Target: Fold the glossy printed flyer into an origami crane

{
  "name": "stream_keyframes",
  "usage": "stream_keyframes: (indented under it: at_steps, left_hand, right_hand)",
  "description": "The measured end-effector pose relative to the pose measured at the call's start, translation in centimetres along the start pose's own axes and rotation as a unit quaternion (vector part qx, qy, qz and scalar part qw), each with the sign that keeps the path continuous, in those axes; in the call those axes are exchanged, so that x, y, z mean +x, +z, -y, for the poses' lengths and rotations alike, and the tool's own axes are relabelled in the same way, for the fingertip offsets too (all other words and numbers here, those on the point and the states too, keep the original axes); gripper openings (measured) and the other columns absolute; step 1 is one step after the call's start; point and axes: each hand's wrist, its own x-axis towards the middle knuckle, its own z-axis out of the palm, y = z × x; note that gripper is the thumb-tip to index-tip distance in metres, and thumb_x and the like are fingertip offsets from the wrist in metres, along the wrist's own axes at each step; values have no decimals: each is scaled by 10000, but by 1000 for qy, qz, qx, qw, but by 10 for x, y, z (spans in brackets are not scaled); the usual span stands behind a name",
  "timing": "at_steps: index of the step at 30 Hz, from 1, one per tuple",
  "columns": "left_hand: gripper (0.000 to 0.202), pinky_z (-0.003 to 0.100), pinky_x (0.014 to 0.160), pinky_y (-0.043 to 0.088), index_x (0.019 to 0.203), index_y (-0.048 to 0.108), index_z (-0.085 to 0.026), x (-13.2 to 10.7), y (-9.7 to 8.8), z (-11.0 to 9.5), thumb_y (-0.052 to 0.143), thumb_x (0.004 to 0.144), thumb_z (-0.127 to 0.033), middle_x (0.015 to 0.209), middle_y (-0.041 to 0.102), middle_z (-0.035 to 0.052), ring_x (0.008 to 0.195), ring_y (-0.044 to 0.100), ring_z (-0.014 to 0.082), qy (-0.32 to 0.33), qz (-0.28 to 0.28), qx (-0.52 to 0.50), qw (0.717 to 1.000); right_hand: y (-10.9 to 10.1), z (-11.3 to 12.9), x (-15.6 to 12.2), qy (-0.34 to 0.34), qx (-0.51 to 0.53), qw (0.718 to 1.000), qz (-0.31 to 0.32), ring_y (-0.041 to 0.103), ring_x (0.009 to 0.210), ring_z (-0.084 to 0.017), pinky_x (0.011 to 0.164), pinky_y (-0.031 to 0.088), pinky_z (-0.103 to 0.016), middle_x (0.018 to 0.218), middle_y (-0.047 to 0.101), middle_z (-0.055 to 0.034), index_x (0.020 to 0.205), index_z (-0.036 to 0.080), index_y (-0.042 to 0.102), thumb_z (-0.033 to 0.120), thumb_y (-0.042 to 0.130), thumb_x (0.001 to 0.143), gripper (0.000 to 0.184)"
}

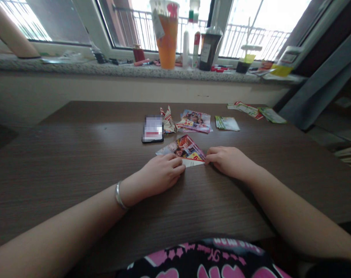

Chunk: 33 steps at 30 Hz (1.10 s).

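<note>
A colourful printed paper (184, 148), folded into a triangle, lies flat on the dark wooden table (77, 154). My left hand (160, 173), a silver bangle on its wrist, rests with curled fingers pressing the paper's near left edge. My right hand (229, 160) pinches the paper's right corner with closed fingers. Both hands lie low on the table, on either side of the paper.
Behind the paper lie a black phone (152, 129), a small folded paper figure (168, 120), a stack of leaflets (195, 121), and more leaflets (227, 123) (256, 111) to the right. Cups and bottles (167, 34) stand on the windowsill.
</note>
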Motion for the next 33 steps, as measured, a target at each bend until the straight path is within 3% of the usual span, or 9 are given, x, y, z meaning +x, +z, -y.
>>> stream_keyframes:
  at_steps: [10,16,23,28,33]
  left_hand:
    - [194,366,876,463,1039,618,-159,-1,6,2,474,926,-226,1013,628,81,967,545,222,8,-4,5,1000]
    - [199,377,874,467,1045,608,-164,-1,5,2,466,932,-244,1034,620,75,966,540,230,2,7,8,1000]
    - [211,378,892,461,1044,611,-162,-2,6,3,452,943,-257,1036,618,72,973,533,230,6,4,4,1000]
    - [213,380,890,464,1045,615,-160,-2,5,2,457,939,-255,1022,622,78,964,533,229,10,-1,9,1000]
    - [208,387,914,452,1051,613,-161,-1,3,1,465,933,-247,1012,614,81,984,528,231,5,-2,0,1000]
  right_hand:
    - [-4,-9,-3,45,-16,998,44,638,869,-166,665,381,-255,972,692,4,903,304,728,134,514,848,279]
    - [-6,-9,-3,30,-28,998,51,632,869,-170,663,371,-257,960,704,2,892,301,731,154,522,847,259]
    - [-4,-17,-4,75,-44,995,57,631,835,-163,631,372,-252,950,710,-12,787,243,718,150,524,838,221]
    - [0,-12,-3,65,-85,994,-3,620,801,-181,638,398,-277,911,694,-47,848,210,704,184,487,886,221]
    - [10,4,3,-55,-30,994,-91,576,933,-204,798,452,-307,1044,680,-77,1072,198,686,210,475,922,259]
